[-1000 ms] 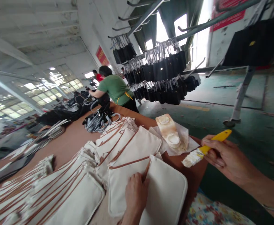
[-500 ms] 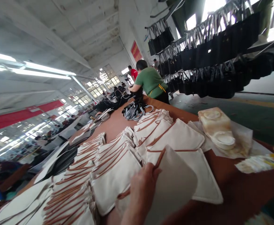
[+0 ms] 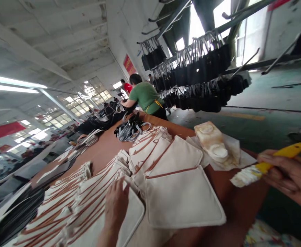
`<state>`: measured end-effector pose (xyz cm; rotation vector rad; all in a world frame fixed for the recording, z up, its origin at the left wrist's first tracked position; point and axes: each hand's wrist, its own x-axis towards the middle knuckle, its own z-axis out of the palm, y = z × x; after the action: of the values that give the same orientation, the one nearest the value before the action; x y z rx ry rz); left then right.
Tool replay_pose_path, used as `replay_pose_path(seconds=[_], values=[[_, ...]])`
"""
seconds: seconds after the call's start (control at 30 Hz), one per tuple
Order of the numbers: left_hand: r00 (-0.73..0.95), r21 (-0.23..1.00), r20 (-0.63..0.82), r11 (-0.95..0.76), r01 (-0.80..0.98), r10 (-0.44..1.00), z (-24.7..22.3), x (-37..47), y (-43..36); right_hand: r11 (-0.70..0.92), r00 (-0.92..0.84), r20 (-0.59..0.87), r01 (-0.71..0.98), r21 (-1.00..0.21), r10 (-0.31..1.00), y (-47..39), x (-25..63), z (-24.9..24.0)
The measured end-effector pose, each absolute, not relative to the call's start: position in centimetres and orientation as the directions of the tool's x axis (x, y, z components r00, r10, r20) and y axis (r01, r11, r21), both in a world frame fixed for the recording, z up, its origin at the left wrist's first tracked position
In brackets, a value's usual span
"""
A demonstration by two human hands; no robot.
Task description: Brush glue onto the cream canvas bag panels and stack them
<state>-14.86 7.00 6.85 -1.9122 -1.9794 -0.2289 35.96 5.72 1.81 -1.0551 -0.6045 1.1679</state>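
Observation:
My left hand (image 3: 116, 200) reaches over the middle pile of cream pouches, its fingers bent at the top corner of a cream pouch (image 3: 133, 214); some fingertips are hidden. In my right hand (image 3: 289, 176) is a yellow-handled brush (image 3: 281, 156), its bristles thick with a white paste and pointing left. Right of my left hand a cream pouch with brown trim (image 3: 183, 200) lies flat on top of an overlapping row. Beyond the brush sits a stained, paste-caked container (image 3: 210, 139) on a sheet of paper (image 3: 234, 151).
More brown-trimmed pouches (image 3: 60, 202) overlap along the left of the brown table (image 3: 106, 144). Grey straps and black pieces (image 3: 132, 127) lie in a bundle farther back. A person in green (image 3: 146, 96) leans over the table's far end. Racks of black bags (image 3: 199, 68) stand right.
My left hand has moved left, from holding up a pale pouch to the middle pile. My right hand and the brush have come further into view. The whole view has swung right.

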Motion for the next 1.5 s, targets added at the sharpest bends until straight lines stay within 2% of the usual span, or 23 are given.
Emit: replay_pose_path(seconds=[0.13, 0.27, 0.5, 0.73, 0.83, 0.93, 1.1, 1.27, 1.37, 1.5], values=[[0.252, -0.039, 0.247, -0.25, 0.967, 0.936, 2.8, -2.7, 11.2, -0.005, 0.219, -0.173, -0.606, -0.795, 0.96, 5.9, 36.0, 3.4], [0.334, 0.04, 0.148, -0.344, 0.938, 0.931, 1.0, 6.0, 13.4, 0.013, 0.214, -0.16, -0.636, -0.772, 0.964, 6.0, 36.6, 3.6], [0.231, 0.148, -0.019, -0.226, 0.963, 0.973, 0.3, 9.3, 14.6, 0.048, 0.214, -0.12, -0.644, -0.763, 0.969, 5.9, 38.1, 1.7], [0.326, 0.503, -0.238, -0.171, 0.847, 0.915, 5.0, 9.7, 12.4, 0.089, 0.236, -0.064, -0.587, -0.805, 0.97, 6.6, 37.3, 2.4], [0.305, 0.662, -0.275, -0.05, 0.748, 0.912, 6.4, 10.1, 10.5, 0.141, 0.222, 0.027, -0.516, -0.845, 0.975, 6.7, 36.5, 3.7], [0.267, 0.777, -0.299, 0.071, 0.626, 0.916, 6.7, 10.6, 9.0, 0.235, 0.183, 0.177, -0.369, -0.899, 0.967, 6.6, 35.6, 5.0], [0.285, 0.823, -0.25, 0.048, 0.567, 0.925, 6.7, 11.6, 7.4, 0.399, 0.068, 0.396, -0.054, -0.915, 0.916, 6.8, 34.2, 5.8], [0.273, 0.836, -0.25, 0.064, 0.545, 0.929, 7.2, 12.1, 6.3, 0.471, 0.146, 0.484, 0.112, -0.875, 0.863, 7.1, 34.7, 6.2], [0.278, 0.844, -0.261, 0.079, 0.531, 0.924, 7.1, 11.8, 6.1, 0.449, 0.179, 0.465, 0.121, -0.885, 0.867, 6.4, 35.0, 6.6], [0.297, 0.844, -0.203, 0.012, 0.537, 0.933, 6.6, 11.8, 5.6, 0.494, 0.053, 0.496, 0.051, -0.868, 0.867, 5.8, 34.6, 6.5]])
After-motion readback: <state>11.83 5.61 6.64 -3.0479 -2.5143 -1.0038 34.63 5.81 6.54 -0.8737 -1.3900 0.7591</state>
